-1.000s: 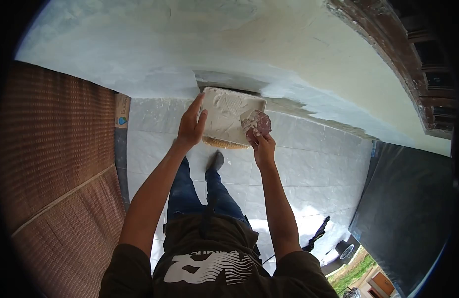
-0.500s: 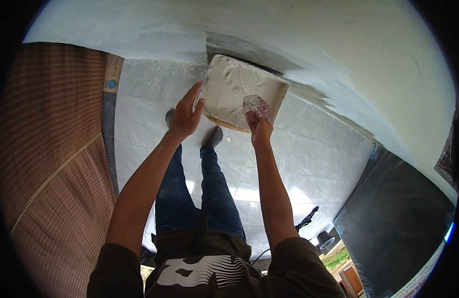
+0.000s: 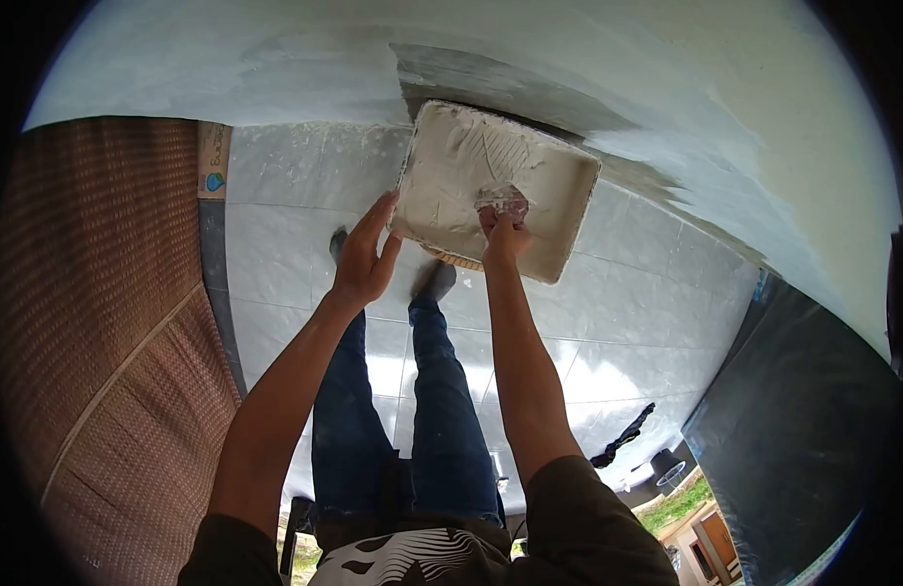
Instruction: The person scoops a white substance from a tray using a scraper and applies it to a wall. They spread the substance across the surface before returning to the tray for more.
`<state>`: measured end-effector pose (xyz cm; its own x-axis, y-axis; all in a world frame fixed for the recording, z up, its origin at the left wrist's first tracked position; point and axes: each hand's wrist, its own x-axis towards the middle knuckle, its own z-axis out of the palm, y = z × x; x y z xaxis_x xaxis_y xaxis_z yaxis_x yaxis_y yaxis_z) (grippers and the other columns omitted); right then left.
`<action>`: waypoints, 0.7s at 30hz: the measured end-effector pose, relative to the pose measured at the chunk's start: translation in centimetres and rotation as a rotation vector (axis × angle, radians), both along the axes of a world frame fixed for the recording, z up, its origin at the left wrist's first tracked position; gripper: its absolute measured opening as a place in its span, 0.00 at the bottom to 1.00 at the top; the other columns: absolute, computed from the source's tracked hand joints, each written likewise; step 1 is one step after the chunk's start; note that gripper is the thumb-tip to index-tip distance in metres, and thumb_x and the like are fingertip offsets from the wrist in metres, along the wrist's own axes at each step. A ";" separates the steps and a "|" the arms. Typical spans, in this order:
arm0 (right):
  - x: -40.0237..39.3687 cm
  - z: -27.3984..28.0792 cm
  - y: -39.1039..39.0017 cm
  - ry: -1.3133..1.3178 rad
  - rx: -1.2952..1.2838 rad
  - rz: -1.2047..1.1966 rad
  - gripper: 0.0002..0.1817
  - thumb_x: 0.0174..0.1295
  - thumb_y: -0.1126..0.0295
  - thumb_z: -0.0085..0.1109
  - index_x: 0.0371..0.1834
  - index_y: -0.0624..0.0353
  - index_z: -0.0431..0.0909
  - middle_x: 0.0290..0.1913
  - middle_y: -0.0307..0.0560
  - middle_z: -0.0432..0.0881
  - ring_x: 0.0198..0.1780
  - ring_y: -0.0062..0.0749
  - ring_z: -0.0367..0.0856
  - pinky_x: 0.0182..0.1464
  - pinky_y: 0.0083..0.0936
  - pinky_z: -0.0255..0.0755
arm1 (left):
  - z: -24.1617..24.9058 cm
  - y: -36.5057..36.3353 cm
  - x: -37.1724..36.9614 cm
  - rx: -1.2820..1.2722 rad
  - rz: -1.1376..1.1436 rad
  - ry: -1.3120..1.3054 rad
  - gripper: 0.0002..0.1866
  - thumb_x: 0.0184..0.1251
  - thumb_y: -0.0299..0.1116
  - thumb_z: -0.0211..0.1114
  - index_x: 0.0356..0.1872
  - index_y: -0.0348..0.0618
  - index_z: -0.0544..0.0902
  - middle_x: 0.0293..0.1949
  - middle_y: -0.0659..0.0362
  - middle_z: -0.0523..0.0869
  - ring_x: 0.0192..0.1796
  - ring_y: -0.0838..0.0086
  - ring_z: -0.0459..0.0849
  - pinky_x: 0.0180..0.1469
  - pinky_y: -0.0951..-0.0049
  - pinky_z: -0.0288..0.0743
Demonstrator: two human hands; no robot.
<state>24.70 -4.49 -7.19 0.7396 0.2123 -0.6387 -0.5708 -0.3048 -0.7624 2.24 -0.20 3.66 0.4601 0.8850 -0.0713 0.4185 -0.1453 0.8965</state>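
My left hand [image 3: 362,256] grips the left edge of a square tray [image 3: 442,161] coated with white putty and holds it up in front of me. My right hand [image 3: 500,234] is closed on a small reddish scraper [image 3: 504,202] smeared with putty, whose blade presses into the putty in the tray's middle. Under the tray's near edge a yellowish rim [image 3: 456,260] peeks out. Both arms reach forward from my dark T-shirt.
A pale plastered wall [image 3: 617,68] with a darker grey patch [image 3: 491,88] lies just beyond the tray. Below are white floor tiles [image 3: 608,322], my legs in blue jeans [image 3: 422,410], a woven brown mat [image 3: 90,293] at left and a dark panel [image 3: 793,420] at right.
The tray has come closer and tilted flatter toward me. My right hand has carried the scraper from the tray's right edge into the putty at its middle.
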 end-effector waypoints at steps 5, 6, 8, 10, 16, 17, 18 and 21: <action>-1.7 -1.5 1.8 -0.074 -0.009 -0.113 0.06 0.57 0.80 0.59 0.34 0.75 0.79 0.37 0.54 0.84 0.34 0.37 0.88 0.38 0.32 0.89 | -1.2 -0.2 -1.0 -0.020 -0.014 0.016 0.27 0.76 0.31 0.54 0.73 0.31 0.68 0.72 0.39 0.72 0.77 0.50 0.67 0.78 0.59 0.60; -1.8 -1.2 2.5 -0.052 0.064 -0.157 0.05 0.57 0.81 0.58 0.34 0.75 0.78 0.37 0.55 0.84 0.34 0.37 0.88 0.38 0.32 0.89 | -1.4 -0.1 -1.0 -0.023 -0.013 0.023 0.27 0.76 0.31 0.54 0.73 0.31 0.68 0.72 0.39 0.72 0.77 0.50 0.67 0.78 0.58 0.60; -1.6 -1.0 4.3 -0.036 0.139 -0.206 0.05 0.57 0.82 0.58 0.34 0.75 0.77 0.37 0.55 0.84 0.34 0.37 0.88 0.38 0.32 0.89 | -1.5 0.4 -1.1 -0.014 -0.029 0.013 0.27 0.76 0.31 0.54 0.73 0.31 0.68 0.72 0.39 0.72 0.77 0.49 0.67 0.78 0.58 0.59; -1.3 -1.2 6.3 -0.029 0.129 -0.250 0.05 0.57 0.83 0.56 0.34 0.77 0.76 0.37 0.58 0.83 0.34 0.39 0.88 0.38 0.33 0.89 | -1.5 0.7 -1.2 -0.005 -0.042 0.010 0.27 0.76 0.31 0.54 0.73 0.31 0.68 0.72 0.39 0.72 0.77 0.49 0.67 0.78 0.58 0.59; -0.9 -1.7 11.2 0.026 0.222 -0.374 0.05 0.59 0.85 0.53 0.36 0.80 0.72 0.38 0.60 0.82 0.33 0.43 0.87 0.36 0.35 0.90 | -1.9 2.0 -1.4 0.011 -0.042 0.007 0.27 0.76 0.31 0.54 0.73 0.32 0.68 0.73 0.39 0.71 0.77 0.49 0.67 0.78 0.58 0.59; -0.9 -1.9 11.5 0.047 0.243 -0.417 0.05 0.59 0.85 0.53 0.36 0.79 0.73 0.37 0.58 0.82 0.33 0.42 0.87 0.36 0.35 0.90 | -1.9 1.9 -1.5 0.006 -0.041 0.007 0.27 0.76 0.31 0.54 0.73 0.32 0.68 0.73 0.39 0.71 0.77 0.49 0.67 0.78 0.58 0.59; -1.1 -2.1 11.8 0.048 0.244 -0.419 0.05 0.59 0.85 0.53 0.36 0.79 0.73 0.37 0.58 0.82 0.33 0.42 0.87 0.36 0.35 0.90 | -1.9 1.9 -1.6 0.005 -0.039 0.008 0.27 0.76 0.31 0.54 0.73 0.32 0.68 0.73 0.39 0.71 0.77 0.49 0.67 0.78 0.58 0.59; -1.5 -3.2 11.9 0.163 0.341 -0.496 0.05 0.62 0.83 0.51 0.38 0.76 0.74 0.37 0.55 0.82 0.31 0.38 0.85 0.39 0.36 0.90 | -2.1 1.7 -1.7 -0.015 -0.033 0.031 0.27 0.76 0.32 0.54 0.73 0.32 0.68 0.73 0.39 0.72 0.77 0.49 0.67 0.78 0.58 0.59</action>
